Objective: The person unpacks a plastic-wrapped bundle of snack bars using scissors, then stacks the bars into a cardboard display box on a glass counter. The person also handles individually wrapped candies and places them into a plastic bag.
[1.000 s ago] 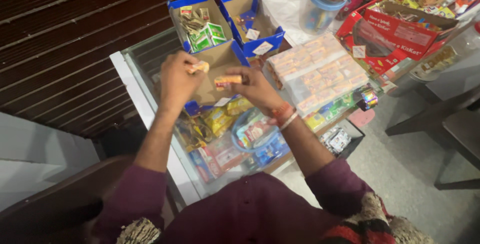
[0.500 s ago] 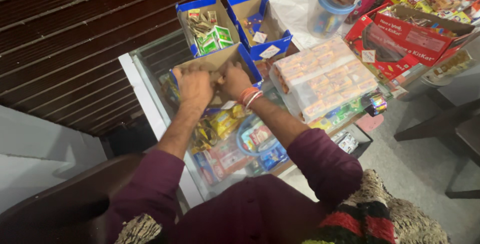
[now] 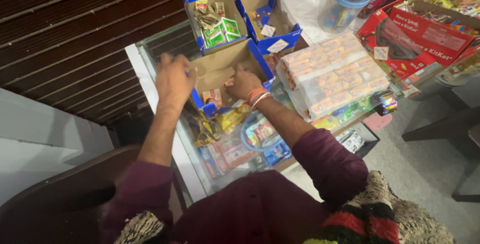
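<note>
Three blue-edged cardboard boxes sit on the glass table (image 3: 150, 69) in front of me, and both my hands are at the nearest box (image 3: 220, 66) — it lies just below the box of green sachets (image 3: 214, 21) and the nearly empty box (image 3: 265, 16). My left hand (image 3: 172, 79) curls closed over the near box's left wall, gripping it, while my right hand (image 3: 244, 81) reaches inside with its fingers bent down — I cannot tell whether it holds anything. A clear pack of orange sweets (image 3: 330, 74) lies just right of it.
</note>
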